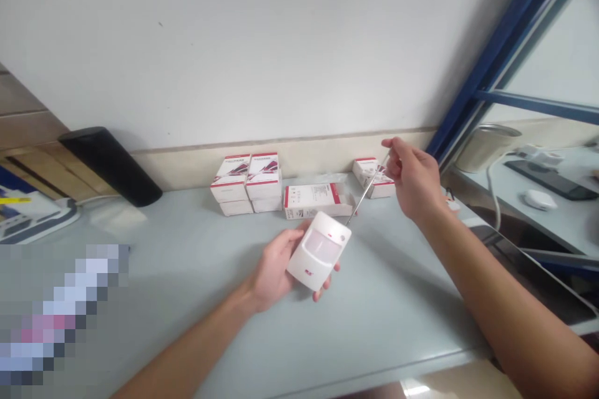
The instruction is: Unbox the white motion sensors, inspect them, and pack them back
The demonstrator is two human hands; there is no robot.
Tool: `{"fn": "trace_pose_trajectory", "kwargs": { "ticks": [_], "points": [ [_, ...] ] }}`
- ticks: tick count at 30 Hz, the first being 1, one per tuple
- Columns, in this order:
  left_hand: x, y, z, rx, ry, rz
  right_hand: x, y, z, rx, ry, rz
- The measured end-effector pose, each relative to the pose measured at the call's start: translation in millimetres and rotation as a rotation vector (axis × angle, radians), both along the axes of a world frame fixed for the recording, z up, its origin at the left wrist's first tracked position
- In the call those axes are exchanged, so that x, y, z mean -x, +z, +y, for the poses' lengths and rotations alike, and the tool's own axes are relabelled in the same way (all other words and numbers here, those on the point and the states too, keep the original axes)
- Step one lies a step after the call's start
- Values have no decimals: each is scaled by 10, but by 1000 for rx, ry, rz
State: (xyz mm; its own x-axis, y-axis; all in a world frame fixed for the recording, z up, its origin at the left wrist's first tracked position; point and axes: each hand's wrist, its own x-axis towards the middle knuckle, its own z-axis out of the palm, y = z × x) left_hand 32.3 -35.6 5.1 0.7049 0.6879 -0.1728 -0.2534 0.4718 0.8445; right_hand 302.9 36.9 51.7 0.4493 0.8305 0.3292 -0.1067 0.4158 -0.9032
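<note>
My left hand is closed around a white motion sensor. Its window faces up toward me, and a small red mark shows below the window. From the sensor's upper edge a thin metal antenna slants up to the right. My right hand pinches the far end of this rod between thumb and fingers, up and to the right of the sensor. The exact joint between antenna and housing is hidden behind the sensor's edge. Both hands are held above the grey table.
Stacked white and red boxes stand by the wall. An opened box lies beside them, and another small box is farther right. A black cylinder leans at left. A dark tablet-like device lies right, near a blue-framed mirror.
</note>
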Motion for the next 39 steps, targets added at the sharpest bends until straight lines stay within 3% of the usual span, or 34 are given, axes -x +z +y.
{"fn": "trace_pose_trajectory", "kwargs": {
  "ticks": [7, 13, 20, 24, 32, 39],
  "points": [
    [68, 65, 75, 46, -107, 154, -437, -44, 189, 13, -105, 153],
    [220, 59, 154, 91, -79, 152, -417, -116, 217, 58, -27, 57],
    [234, -6, 90, 67, -54, 116, -510, -20, 156, 114, 156, 290],
    [268, -25, 52, 53, -52, 141, -458, -9, 129, 100, 135, 282],
    [275, 9, 18, 71, -56, 150, -391, -146, 198, 121, 65, 237],
    [319, 4, 7, 57, -53, 79, -307, -103, 166, 93, -46, 167]
  ]
}}
